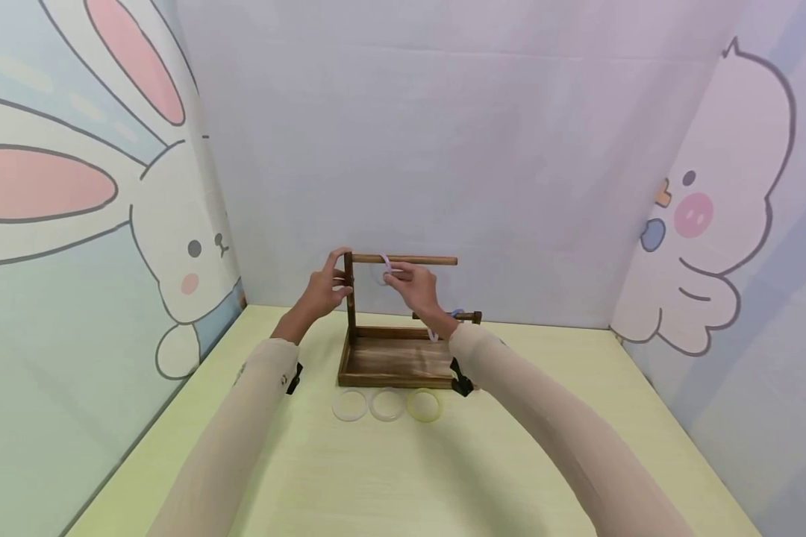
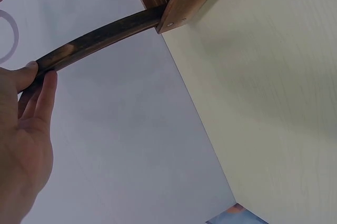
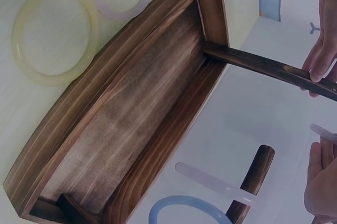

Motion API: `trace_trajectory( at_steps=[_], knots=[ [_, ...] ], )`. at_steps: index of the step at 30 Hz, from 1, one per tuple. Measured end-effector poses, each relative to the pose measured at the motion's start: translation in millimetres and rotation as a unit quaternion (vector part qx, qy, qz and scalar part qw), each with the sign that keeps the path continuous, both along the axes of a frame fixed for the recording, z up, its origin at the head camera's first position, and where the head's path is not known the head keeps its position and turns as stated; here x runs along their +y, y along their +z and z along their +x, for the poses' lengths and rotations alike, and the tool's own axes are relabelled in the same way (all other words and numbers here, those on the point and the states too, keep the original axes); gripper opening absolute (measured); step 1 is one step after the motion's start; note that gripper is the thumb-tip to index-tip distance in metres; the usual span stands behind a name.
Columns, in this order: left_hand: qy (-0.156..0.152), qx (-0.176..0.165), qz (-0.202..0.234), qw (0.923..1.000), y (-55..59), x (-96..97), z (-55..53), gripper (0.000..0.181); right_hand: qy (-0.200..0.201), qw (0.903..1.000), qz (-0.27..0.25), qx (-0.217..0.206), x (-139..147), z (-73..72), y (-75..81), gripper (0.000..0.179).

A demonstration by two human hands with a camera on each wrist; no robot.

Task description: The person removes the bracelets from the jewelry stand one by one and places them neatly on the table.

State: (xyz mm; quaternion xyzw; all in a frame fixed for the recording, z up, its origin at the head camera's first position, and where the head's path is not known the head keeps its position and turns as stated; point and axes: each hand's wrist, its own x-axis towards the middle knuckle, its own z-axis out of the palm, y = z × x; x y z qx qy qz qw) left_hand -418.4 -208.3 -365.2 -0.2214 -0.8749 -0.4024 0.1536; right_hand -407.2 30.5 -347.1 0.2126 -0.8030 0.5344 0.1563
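Observation:
My left hand [image 1: 325,287] grips the top of the tall post [image 1: 350,309] of a wooden stand, fingers and thumb on either side of it in the left wrist view. Thumb and fingers of my right hand [image 1: 418,287] pinch a pale lilac ring [image 1: 386,262] at the upper bar [image 1: 430,260], which runs rightward from the post. In the head view the ring overlaps the bar. On the shorter lower bar [image 3: 259,166], below my right hand, hang a blue ring [image 3: 174,200] and a pale lilac ring [image 3: 205,177].
The stand's base is a shallow wooden tray [image 1: 396,359] on the pale table [image 1: 349,477]. In front of it lie two pale rings, a left one [image 1: 350,421] and a middle one [image 1: 386,421], and a yellow ring [image 1: 425,421]. Cartoon-printed side walls and a plain back wall [image 1: 457,149] surround the table.

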Motion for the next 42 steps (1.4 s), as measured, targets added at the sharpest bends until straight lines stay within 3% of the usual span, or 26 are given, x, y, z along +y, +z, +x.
trace_trajectory(
  at_steps=[42],
  knots=[
    [-0.002, -0.003, 0.001, 1.0000, -1.9, 1.5, -1.7, 0.083, -0.035, 0.9993, 0.014, -0.006, 79.1, -4.9, -6.5, 0.036]
  ],
)
